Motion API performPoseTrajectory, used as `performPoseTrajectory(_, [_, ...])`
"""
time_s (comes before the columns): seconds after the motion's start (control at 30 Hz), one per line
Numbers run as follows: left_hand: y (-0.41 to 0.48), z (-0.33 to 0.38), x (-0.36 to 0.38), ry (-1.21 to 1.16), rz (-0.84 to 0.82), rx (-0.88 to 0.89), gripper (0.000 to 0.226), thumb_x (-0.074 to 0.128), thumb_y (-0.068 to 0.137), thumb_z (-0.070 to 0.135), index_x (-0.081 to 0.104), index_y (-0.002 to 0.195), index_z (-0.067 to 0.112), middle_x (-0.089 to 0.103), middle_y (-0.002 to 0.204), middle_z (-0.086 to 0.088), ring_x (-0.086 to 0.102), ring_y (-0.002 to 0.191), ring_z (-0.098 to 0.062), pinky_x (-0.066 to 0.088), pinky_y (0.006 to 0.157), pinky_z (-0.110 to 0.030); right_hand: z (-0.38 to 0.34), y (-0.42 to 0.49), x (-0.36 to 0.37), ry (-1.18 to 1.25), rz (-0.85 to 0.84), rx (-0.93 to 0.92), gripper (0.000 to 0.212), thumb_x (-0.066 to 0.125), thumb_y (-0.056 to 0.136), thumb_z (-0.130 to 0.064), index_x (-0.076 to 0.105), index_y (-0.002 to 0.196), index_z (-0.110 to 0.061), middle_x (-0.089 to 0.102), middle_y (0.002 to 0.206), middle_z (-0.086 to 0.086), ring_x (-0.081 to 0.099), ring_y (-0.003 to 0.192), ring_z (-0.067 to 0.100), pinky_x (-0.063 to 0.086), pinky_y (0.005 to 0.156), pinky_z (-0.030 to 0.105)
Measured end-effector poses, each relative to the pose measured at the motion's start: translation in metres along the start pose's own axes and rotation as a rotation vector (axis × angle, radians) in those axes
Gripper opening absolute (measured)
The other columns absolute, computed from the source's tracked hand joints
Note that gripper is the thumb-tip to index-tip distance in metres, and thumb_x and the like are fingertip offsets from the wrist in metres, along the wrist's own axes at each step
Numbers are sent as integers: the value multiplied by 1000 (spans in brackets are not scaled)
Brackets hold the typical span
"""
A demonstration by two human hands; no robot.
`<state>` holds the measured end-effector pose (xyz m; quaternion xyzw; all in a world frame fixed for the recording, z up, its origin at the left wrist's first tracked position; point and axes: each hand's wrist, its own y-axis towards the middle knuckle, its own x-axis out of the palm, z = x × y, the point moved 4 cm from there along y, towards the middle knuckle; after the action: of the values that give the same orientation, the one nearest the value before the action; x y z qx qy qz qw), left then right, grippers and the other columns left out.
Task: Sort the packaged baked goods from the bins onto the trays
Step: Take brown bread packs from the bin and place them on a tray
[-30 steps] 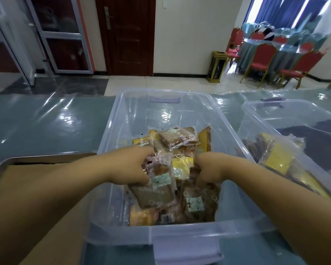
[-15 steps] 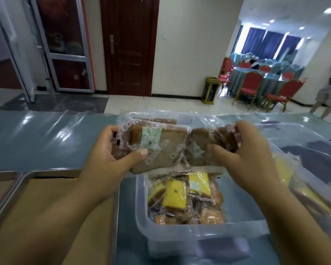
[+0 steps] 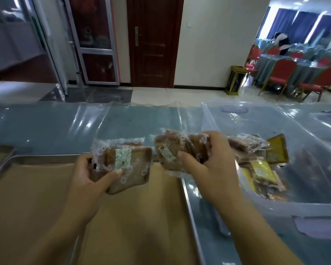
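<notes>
Tray [image 3: 46, 157] w/ brown paper liner on tabletop [image 3: 46, 127], left of clear bin [image 3: 275, 205]. L hand [image 3: 88, 175]: fingers curled round brown cake pkt [image 3: 126, 165], thumb on top, held above tray. R hand [image 3: 204, 165]: fingers clamp 2nd brown pkt [image 3: 172, 152] over tray's far right corner, just beside 1st. More pkts [image 3: 260, 169] in bin, brown + yellow.

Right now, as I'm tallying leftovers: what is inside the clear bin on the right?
The clear bin holds wrapped baked goods: brown packs on top, yellow packs beside and below them. Anything deeper in the heap is covered.
</notes>
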<state>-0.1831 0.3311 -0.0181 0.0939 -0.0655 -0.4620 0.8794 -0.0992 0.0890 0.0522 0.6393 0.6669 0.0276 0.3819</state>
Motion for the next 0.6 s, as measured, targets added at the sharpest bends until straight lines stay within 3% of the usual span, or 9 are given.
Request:
performPoseTrajectory(0.1, [4, -33, -10, 108, -57, -9, 49, 84, 63, 15, 55, 87, 47, 69, 89, 16, 67, 78, -5, 53, 56, -21, 21, -7, 41, -89, -100, 91, 31, 73, 73, -30, 43, 81, -29, 46, 82, -8, 46, 72, 7, 35, 57, 17])
performPoseTrajectory(0.2, [11, -70, -4, 210, -105, -85, 48, 78, 73, 16, 50, 92, 50, 67, 90, 12, 67, 81, -8, 54, 63, -27, 50, -13, 72, -179, -168, 195, 34, 72, 74, -31, 38, 77, -31, 40, 82, -12, 44, 70, 2, 31, 54, 17])
performPoseTrajectory(0.3, [20, -98, 13, 365, -141, -111, 44, 74, 77, 19, 43, 96, 45, 60, 100, 11, 62, 90, -8, 53, 71, -31, 79, -11, 96, -212, -204, 293, 30, 71, 75, -30, 41, 82, -27, 44, 85, -9, 48, 73, 9, 36, 57, 22])
performPoseTrajectory(0.4, [32, -110, 39, 562, -174, -53, 46, 70, 80, 33, 38, 113, 37, 46, 98, 23, 51, 85, 5, 44, 62, -12, 103, -2, 115, -78, -170, 409, 31, 72, 77, -24, 45, 92, -25, 51, 85, -7, 55, 76, 10, 44, 60, 22])
performPoseTrajectory(0.47, [44, -118, 56, 623, -162, -31, 47, 69, 81, 35, 37, 115, 35, 40, 95, 22, 46, 81, 7, 35, 54, -8, 116, 3, 127, -1, -128, 474, 34, 72, 79, -21, 46, 101, -23, 55, 92, -4, 58, 81, 11, 52, 68, 28])
performPoseTrajectory(0.6, [67, -143, 83, 641, -208, -36, 45, 66, 82, 40, 41, 118, 28, 44, 107, 10, 45, 92, -3, 33, 66, -9, 138, 11, 145, 112, -52, 539, 33, 72, 80, -22, 44, 94, -31, 55, 89, -9, 57, 75, -2, 46, 55, 11])
